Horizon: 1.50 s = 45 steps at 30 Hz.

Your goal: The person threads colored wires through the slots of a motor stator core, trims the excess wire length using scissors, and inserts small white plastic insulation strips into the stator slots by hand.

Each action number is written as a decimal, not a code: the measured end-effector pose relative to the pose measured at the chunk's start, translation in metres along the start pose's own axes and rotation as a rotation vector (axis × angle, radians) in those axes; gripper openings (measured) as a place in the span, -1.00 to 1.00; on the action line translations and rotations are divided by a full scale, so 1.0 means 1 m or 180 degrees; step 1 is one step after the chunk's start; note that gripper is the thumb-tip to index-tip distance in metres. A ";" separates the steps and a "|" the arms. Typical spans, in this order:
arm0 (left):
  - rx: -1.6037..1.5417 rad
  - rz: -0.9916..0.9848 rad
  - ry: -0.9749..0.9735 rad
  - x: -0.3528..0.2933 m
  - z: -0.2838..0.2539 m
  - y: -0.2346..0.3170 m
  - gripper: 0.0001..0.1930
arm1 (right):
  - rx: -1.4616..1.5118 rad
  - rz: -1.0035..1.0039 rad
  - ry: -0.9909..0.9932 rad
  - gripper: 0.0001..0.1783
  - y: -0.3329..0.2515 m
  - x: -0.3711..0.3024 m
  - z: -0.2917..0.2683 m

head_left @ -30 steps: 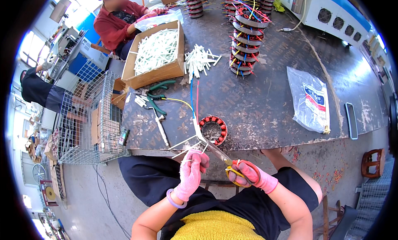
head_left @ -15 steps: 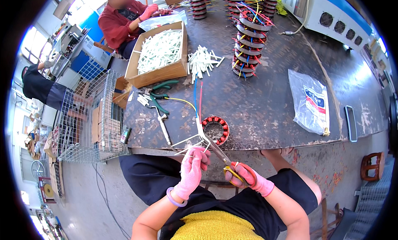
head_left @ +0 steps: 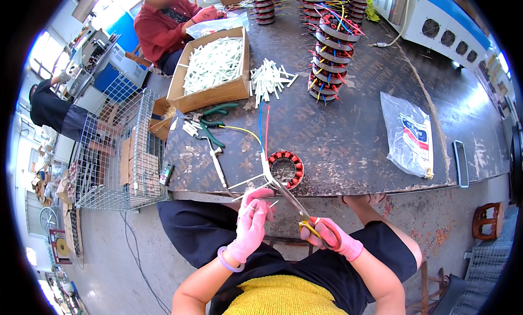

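My left hand [head_left: 252, 225], in a pink glove, pinches thin white sleeves [head_left: 248, 183] that fan out past its fingertips. My right hand [head_left: 335, 237], also gloved in pink, grips scissors [head_left: 292, 198] with yellow and red handles. Their blades reach up and left to the sleeves near the table's front edge. Just behind lies a ring-shaped motor stator [head_left: 296, 161] with red windings. A blue wire [head_left: 260, 124], a red wire [head_left: 267, 129] and a yellow wire [head_left: 244, 131] run away from the white sleeving. The exact contact between blades and sleeves is too small to make out.
Green-handled pliers [head_left: 210, 131] and a slim metal tool [head_left: 218, 168] lie on the left. Beyond are a carton [head_left: 210, 97] of white tubes and a loose tube pile [head_left: 269, 81]. Stator stacks [head_left: 329, 62], a plastic bag [head_left: 406, 135] and a phone [head_left: 461, 162] are rightward. A co-worker [head_left: 160, 32] sits far left.
The scissors and my right hand have shifted slightly right and down, and the handles sit differently in the fingers. My left fingers have moved a little, with a short white piece showing beside them.
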<state>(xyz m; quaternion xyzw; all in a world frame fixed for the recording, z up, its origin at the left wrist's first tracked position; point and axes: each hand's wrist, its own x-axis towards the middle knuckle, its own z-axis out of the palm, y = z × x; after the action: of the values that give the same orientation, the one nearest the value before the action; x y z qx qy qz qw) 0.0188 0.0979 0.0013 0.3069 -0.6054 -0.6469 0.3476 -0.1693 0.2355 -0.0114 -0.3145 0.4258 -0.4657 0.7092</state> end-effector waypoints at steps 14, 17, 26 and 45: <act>-0.0546 -0.0625 0.0801 0.024 0.005 0.017 -0.74 | 0.0144 -0.0257 -0.0126 -0.29 0.025 0.026 0.011; -0.0683 -0.0646 0.0825 0.019 0.002 0.010 -0.74 | 0.0126 -0.0269 -0.0098 -0.28 0.025 0.032 0.013; -0.0695 -0.0679 0.0793 0.014 0.000 0.006 -0.73 | 0.0392 -0.0212 0.0152 -0.15 0.025 0.042 0.024; -0.0626 -0.0668 0.0844 0.016 0.002 0.008 -0.72 | 0.0411 -0.0112 0.0092 -0.23 0.016 0.038 0.030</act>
<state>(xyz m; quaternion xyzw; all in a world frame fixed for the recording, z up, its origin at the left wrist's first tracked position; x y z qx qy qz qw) 0.0091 0.0854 0.0101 0.4153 -0.4529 -0.6895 0.3832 -0.1287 0.2072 -0.0237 -0.2688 0.3994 -0.5091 0.7135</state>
